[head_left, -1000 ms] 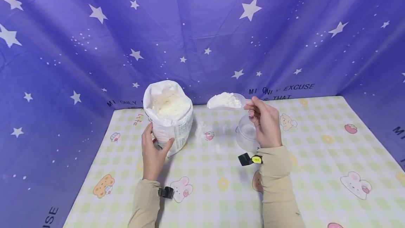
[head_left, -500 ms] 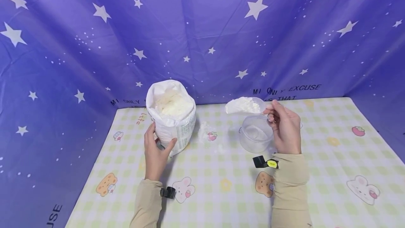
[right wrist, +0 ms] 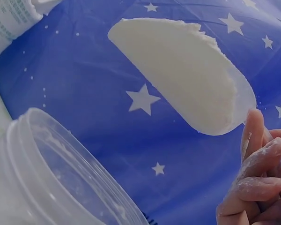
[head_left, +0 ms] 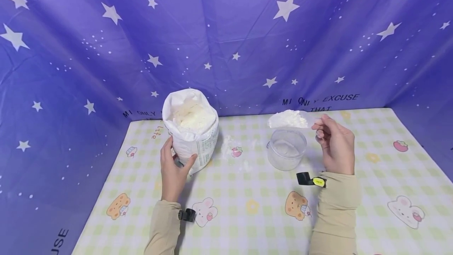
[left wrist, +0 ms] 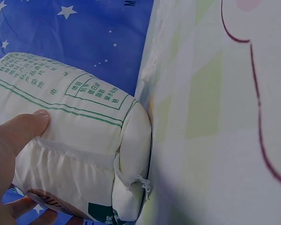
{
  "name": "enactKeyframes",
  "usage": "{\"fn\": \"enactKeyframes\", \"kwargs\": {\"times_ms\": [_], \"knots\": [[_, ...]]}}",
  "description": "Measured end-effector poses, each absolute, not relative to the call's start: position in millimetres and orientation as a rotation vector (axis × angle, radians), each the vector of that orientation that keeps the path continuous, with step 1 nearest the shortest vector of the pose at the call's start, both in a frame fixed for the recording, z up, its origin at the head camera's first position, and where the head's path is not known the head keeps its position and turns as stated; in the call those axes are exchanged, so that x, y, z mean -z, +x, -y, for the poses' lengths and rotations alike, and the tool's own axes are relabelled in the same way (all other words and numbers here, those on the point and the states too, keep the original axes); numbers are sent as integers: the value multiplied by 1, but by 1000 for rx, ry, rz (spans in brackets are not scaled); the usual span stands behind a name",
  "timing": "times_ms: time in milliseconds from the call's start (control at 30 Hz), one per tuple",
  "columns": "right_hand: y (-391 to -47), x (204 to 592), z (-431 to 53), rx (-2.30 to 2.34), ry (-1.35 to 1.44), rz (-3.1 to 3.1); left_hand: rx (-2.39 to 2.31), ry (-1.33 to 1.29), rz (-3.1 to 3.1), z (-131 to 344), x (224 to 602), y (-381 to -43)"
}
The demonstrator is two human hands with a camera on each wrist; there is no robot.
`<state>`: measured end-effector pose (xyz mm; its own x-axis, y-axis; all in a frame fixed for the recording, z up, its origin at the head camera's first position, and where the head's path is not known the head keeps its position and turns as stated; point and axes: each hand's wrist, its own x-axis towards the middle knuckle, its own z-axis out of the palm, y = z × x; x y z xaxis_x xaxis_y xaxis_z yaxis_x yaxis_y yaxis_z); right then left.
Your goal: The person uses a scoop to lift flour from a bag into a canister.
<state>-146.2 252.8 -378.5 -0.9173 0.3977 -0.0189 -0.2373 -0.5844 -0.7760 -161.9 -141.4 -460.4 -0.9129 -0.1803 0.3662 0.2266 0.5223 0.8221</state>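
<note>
A white flour bag (head_left: 191, 129) with green print stands upright, its mouth rolled open and pale powder inside. My left hand (head_left: 174, 170) holds the bag's near left side; in the left wrist view the thumb (left wrist: 30, 125) lies on the front while the other fingers reach round beneath. Between thumb and fingers of my right hand (head_left: 334, 143) is the handle of a clear scoop (right wrist: 246, 91), heaped with white powder (right wrist: 178, 75). The scoop hangs level, above and just behind the rim of a clear round plastic tub (head_left: 286, 150). Powder dusts the right fingers (right wrist: 260, 187).
Spilled powder (head_left: 228, 146) lies on the checked tablecloth (head_left: 247, 184) between bag and tub. A blue star-printed curtain (head_left: 212, 30) rises directly behind the table's back edge and along both sides. Each wrist wears a black camera mount.
My right hand has carried the loaded scoop rightward, from beside the bag to over the tub's back rim. The left hand stays on the bag. The head view has shifted slightly.
</note>
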Motion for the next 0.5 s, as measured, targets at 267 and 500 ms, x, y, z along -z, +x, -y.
{"fn": "enactKeyframes", "kwargs": {"times_ms": [267,500], "knots": [[-142,378,-262,-2461,-315,1230,1350,-40,2361,141,461,-162],[-138,378,-271,-2406,-323,1262,1370,-45,2356,141,462,-162]]}}
